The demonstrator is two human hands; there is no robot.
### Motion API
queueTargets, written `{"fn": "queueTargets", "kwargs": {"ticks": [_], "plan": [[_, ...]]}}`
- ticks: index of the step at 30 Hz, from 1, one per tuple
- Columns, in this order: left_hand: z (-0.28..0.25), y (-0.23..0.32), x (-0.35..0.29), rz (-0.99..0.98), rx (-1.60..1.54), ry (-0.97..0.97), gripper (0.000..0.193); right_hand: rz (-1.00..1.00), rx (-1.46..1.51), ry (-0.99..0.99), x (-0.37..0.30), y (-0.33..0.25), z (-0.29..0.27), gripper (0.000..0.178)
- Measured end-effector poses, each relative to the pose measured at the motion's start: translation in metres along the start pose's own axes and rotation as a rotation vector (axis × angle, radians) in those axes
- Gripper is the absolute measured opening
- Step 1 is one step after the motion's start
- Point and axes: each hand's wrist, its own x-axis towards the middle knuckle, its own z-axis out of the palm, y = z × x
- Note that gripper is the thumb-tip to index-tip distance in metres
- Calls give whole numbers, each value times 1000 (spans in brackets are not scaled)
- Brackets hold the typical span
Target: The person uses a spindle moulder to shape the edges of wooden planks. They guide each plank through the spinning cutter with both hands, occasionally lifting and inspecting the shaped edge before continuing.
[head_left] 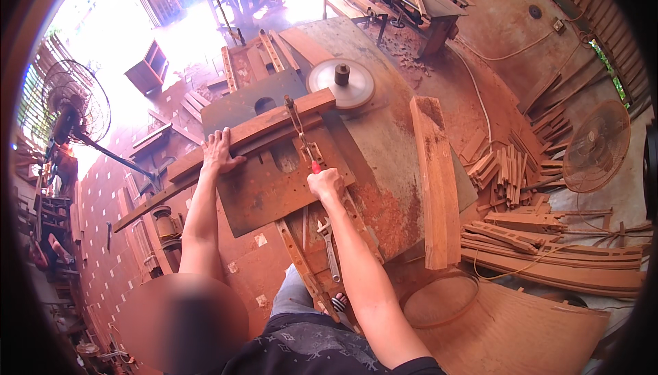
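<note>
My left hand point(219, 153) lies on a long reddish-brown wooden beam point(267, 130), fingers stretched over its top and thumb out to the side. A metal toggle clamp point(299, 126) reaches across the beam near its right part. Its red handle point(316, 167) is in my right hand point(326, 184), with the fingers wrapped round it. Below the beam is a thinner wooden strip point(147, 209) that sticks out to the left. Both rest on a dark flat metal plate point(250, 204) with a slot and holes.
Just beyond the beam's right end is a round metal disc point(356, 86) on a spindle. A thick timber point(439, 190) lies to the right. A wrench point(330, 252) hangs near my legs. Stacked offcuts point(504, 169), sawdust point(384, 217) and fans point(596, 145) stand around.
</note>
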Motion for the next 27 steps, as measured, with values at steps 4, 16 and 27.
{"fn": "queueTargets", "kwargs": {"ticks": [4, 16, 27], "plan": [[0, 0, 2, -2, -6, -3, 123, 7, -2, -12, 0, -2, -1, 40], [-2, -2, 6, -1, 8, 1, 122, 20, 5, -12, 6, -7, 3, 39], [0, -4, 13, -9, 2, 1, 122, 9, 8, -9, 7, -13, 1, 40]]}}
